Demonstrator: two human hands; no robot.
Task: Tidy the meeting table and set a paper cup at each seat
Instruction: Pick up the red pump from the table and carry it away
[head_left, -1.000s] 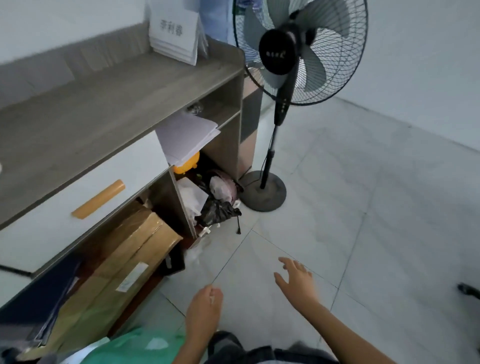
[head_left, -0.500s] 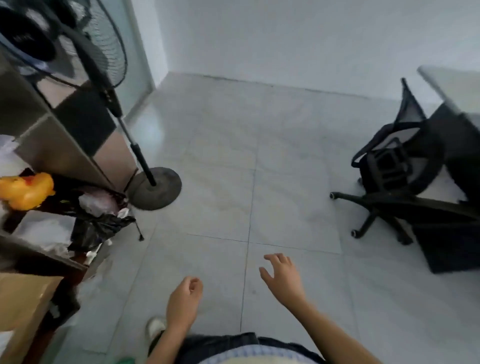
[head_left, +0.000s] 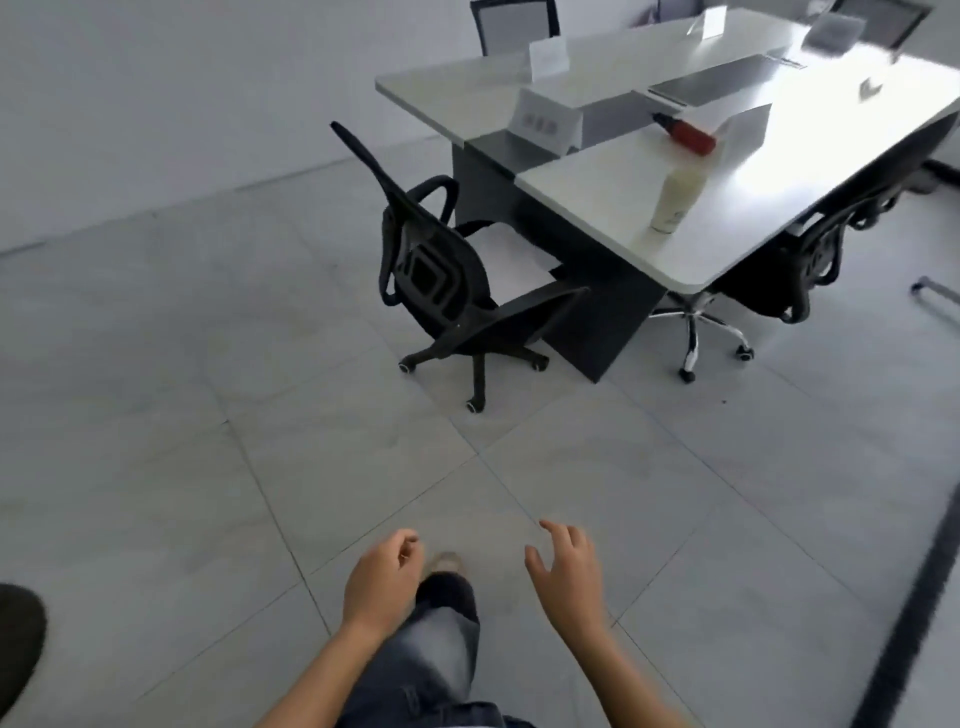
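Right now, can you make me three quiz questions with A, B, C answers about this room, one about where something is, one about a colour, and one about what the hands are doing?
1. Where does the tall white stack of paper cups stand?
A. on the floor
B. on the white meeting table, near its closest corner
C. on a chair seat

2. What colour is the bottle lying on its side on the table?
A. red
B. green
C. yellow

3. What are the left hand and right hand doing?
A. each holds a cup
B. they push a chair
C. both are empty, held over the floor

Answers: 1 B, the stack stands upright on the tabletop by the near corner. 2 A, its body is red with a dark cap. 3 C, nothing is in either hand, with grey tile below them.
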